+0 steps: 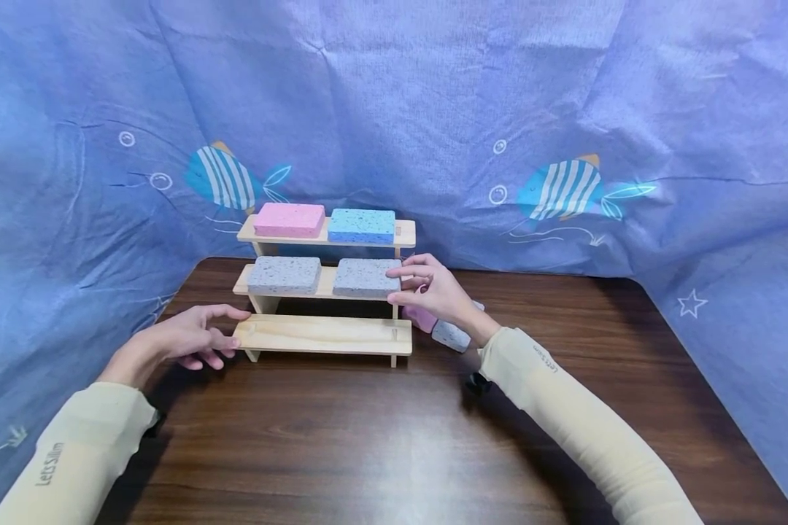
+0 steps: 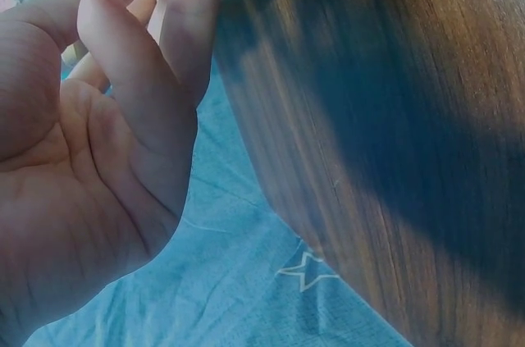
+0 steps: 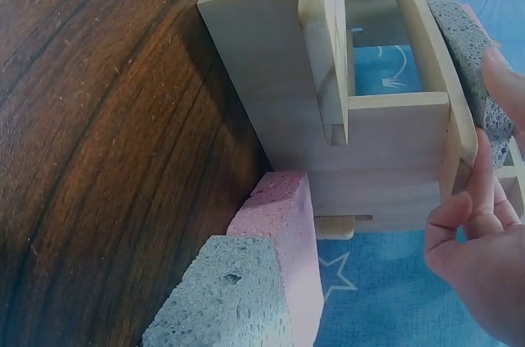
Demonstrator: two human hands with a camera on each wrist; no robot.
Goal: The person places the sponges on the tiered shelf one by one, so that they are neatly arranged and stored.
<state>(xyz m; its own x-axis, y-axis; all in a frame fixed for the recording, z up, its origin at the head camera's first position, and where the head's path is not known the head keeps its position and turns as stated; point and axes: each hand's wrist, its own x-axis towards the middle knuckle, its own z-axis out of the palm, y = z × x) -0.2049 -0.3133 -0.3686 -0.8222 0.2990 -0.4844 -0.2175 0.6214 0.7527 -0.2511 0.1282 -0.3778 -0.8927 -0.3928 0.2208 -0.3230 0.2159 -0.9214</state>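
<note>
A three-step wooden rack (image 1: 322,335) stands on the table. My left hand (image 1: 182,337) is at the left end of its lowest step, thumb and a finger pinching the edge while the other fingers hang loosely curled. My right hand (image 1: 438,292) pinches the right end of a grey speckled sponge (image 1: 365,276) on the middle step. In the right wrist view, the thumb lies on that sponge (image 3: 470,52) and fingertips meet its end. Another grey sponge (image 1: 284,275) lies left of it. On the top step are a pink sponge (image 1: 290,220) and a blue sponge (image 1: 362,225).
Right of the rack, partly behind my right hand, a pink sponge (image 3: 299,265) and a grey sponge (image 3: 225,294) lie against each other on the dark wooden table (image 1: 341,445). A blue cloth (image 1: 407,109) with printed fish hangs behind and beside the table.
</note>
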